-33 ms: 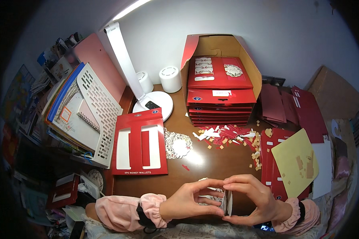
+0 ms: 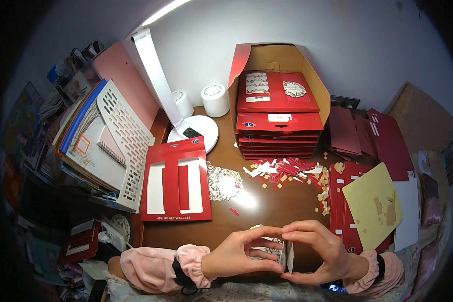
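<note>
Over the near tabletop, the left hand and right hand hold a thin, pale stack upright between their fingers. Farther left, a red sleeve sits near a white lamp; at the far side, scraps lie before a carton.

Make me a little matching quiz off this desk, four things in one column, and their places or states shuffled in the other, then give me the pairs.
1. desk lamp
2. yellow sheet
3. open carton
4. thin pale piece

A. upright between the left hand and the right hand
B. at the back, holding stacked red packages
C. white and lit
D. on the right, with tan bits lying on it

Pairs: 1-C, 2-D, 3-B, 4-A
</note>
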`<state>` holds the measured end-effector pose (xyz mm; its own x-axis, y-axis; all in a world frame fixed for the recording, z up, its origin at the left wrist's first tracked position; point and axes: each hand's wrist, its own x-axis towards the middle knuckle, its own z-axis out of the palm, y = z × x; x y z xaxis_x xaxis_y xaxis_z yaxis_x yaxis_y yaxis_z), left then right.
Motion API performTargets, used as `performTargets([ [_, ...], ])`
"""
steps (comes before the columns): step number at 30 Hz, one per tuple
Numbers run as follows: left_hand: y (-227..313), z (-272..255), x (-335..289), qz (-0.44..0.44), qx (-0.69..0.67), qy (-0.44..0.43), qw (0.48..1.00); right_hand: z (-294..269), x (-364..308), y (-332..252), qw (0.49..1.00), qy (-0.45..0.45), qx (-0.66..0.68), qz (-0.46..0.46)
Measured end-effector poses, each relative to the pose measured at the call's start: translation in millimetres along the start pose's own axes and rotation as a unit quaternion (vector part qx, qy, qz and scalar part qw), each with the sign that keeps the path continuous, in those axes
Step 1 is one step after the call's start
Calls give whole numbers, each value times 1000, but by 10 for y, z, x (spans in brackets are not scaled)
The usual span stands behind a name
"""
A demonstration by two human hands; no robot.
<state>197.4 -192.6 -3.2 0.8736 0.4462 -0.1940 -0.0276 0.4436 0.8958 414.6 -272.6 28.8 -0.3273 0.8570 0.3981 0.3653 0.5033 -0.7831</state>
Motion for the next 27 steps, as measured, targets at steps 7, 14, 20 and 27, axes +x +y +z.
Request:
performTargets([
  [7,-7,-58,-18,21,-23,-23,999,-36,-15,40,1000,6,29,-6],
  [14,36,-102,-105,2,-71,-56,996,-24,-99,124,996,14,89,-3],
  [20,130,-41,-106,-37,-41,-22,998,-38,-28,45,998,61,26,18],
  [27,-111,9,10,-1,25,24,999,153,70,25,981,-8,-192,24],
])
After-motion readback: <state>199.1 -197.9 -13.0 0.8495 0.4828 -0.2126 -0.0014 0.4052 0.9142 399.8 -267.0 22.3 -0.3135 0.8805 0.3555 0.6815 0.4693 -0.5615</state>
